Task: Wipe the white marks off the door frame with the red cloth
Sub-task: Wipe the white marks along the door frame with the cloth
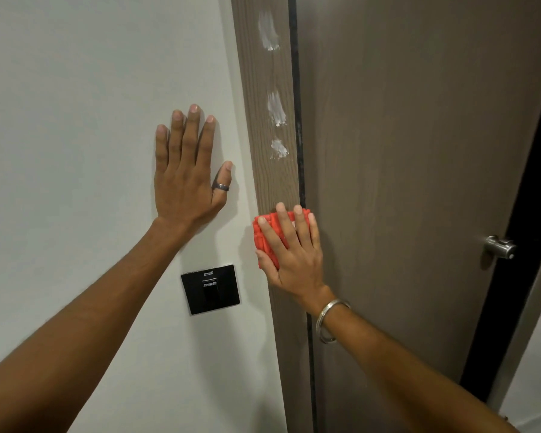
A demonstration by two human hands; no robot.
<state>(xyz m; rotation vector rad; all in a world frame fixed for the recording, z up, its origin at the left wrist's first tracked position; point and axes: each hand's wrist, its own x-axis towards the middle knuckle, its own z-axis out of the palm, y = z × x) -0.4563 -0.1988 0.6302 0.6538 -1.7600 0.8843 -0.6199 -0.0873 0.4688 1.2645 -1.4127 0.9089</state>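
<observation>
The right hand [289, 248] lies flat with its fingers a little spread, pressing a folded red cloth [264, 237] against the brown wood-grain door frame [274, 182]; the cloth shows along the thumb side of the hand and between the fingers. A metal bangle [327, 321] circles that wrist. Three white marks [277, 109] sit one above another on the frame, all above the cloth and apart from it, the lowest one nearest. The left hand [188, 170] rests open and flat on the white wall [75, 120], fingers spread and pointing up, a dark ring [221, 186] on the thumb. Below it a black square switch plate [211, 289] is fixed to the wall. Right of the frame stands the brown door [419, 151], with a metal knob [500, 246] near its far edge
</observation>
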